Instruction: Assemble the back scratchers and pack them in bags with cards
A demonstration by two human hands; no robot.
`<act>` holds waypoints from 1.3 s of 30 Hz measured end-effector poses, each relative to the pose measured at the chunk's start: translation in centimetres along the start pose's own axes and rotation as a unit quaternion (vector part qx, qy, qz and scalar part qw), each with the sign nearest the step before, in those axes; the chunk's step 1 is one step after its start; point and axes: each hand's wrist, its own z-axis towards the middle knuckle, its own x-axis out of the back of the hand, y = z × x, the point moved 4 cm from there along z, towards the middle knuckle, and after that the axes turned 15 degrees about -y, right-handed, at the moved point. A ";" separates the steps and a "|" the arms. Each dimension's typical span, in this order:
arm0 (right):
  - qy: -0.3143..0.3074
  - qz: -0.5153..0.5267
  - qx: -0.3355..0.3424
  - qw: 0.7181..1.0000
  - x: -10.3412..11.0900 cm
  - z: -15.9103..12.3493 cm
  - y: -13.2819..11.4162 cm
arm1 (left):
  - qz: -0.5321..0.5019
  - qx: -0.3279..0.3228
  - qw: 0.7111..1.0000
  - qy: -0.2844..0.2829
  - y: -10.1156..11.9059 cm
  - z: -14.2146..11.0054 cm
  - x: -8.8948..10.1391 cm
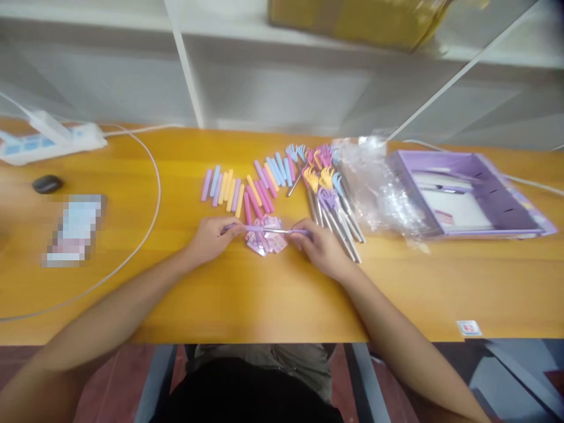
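Note:
My left hand (215, 239) is closed on the purple handle end of a back scratcher (274, 230) with a thin metal rod. Its other end sits in my right hand (321, 247), whose fingers pinch it and partly hide it. The back scratcher is held level over a small heap of pink printed cards (267, 242). Just beyond lie loose coloured handle tubes (227, 187) in purple, blue, yellow and pink. Beside my right hand is a pile of metal rods with hand-shaped scratcher heads (326, 197) in several colours.
Crumpled clear plastic bags (374, 182) lie right of the pile, against an open purple box (506, 194). On the left are a blurred-out phone (77, 226), a black mouse (47, 184), a power strip (57, 144) and a looping white cable (158, 176).

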 end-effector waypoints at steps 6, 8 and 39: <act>-0.005 -0.128 0.061 0.990 3.8 1.8 -5.9 | 0.108 -0.001 0.994 -0.020 2.8 2.3 6.0; 0.006 -0.209 0.091 0.974 6.2 1.8 -9.1 | 0.224 0.014 0.974 -0.001 5.9 2.7 8.5; 0.418 -0.469 0.223 0.745 20.2 -2.3 -10.8 | 0.400 -0.091 0.890 0.200 9.4 -0.4 19.3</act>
